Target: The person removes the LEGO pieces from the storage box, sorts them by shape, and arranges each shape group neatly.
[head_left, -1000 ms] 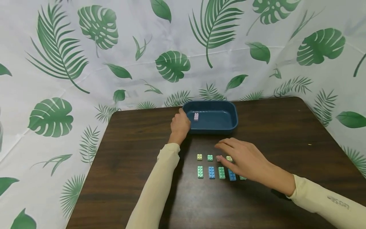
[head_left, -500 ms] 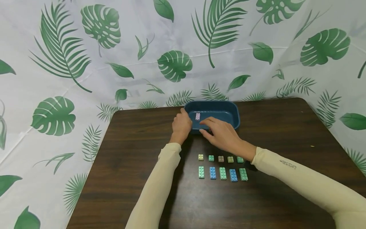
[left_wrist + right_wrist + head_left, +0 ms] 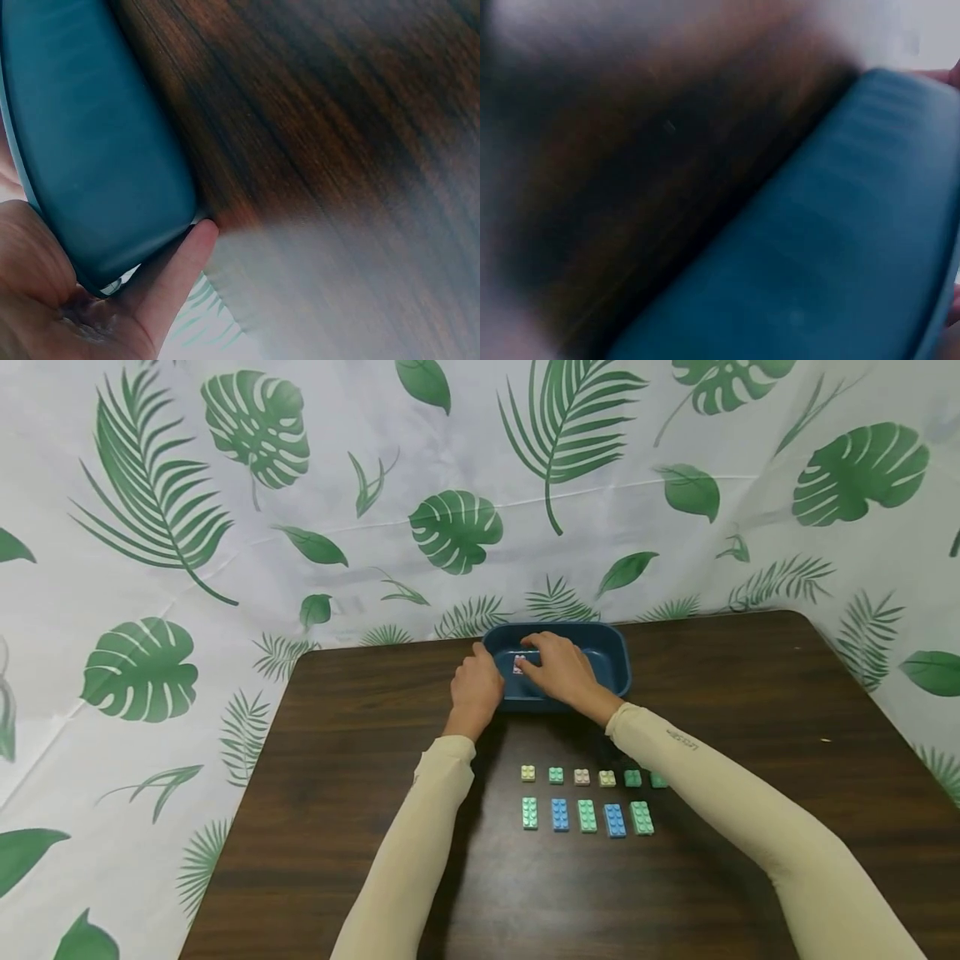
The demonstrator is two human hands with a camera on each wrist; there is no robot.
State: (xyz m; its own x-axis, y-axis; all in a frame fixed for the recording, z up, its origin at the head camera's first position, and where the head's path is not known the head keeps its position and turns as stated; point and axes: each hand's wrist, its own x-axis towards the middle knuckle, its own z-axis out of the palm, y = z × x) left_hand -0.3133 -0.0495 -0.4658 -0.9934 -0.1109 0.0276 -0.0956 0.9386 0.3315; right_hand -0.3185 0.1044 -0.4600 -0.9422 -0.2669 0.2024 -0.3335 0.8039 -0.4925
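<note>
A dark blue rectangular tray (image 3: 540, 704) stands at the table's far edge. My left hand (image 3: 477, 687) grips its left end; in the left wrist view, a finger (image 3: 184, 262) reaches along the outside of the end wall. A pale pink building brick (image 3: 517, 666) lies inside the tray toward its left. My right hand (image 3: 564, 670) is over the tray, thumb overlapping the brick in the head view and fingers spread apart from the thumb. The right wrist view shows mainly the tray's outer wall (image 3: 802, 247), with fingertips only at the right edge.
In front of the tray, a row of small square bricks (image 3: 582, 777) in yellow, green and pink lies on the dark wood table (image 3: 360, 760). Nearer is a row of longer green and blue bricks (image 3: 587, 816). A leaf-patterned cloth (image 3: 450, 443) hangs behind.
My right hand has moved from above the rows of bricks, forward and left, into the tray area beside the pink brick. My left hand has stayed on the tray's end.
</note>
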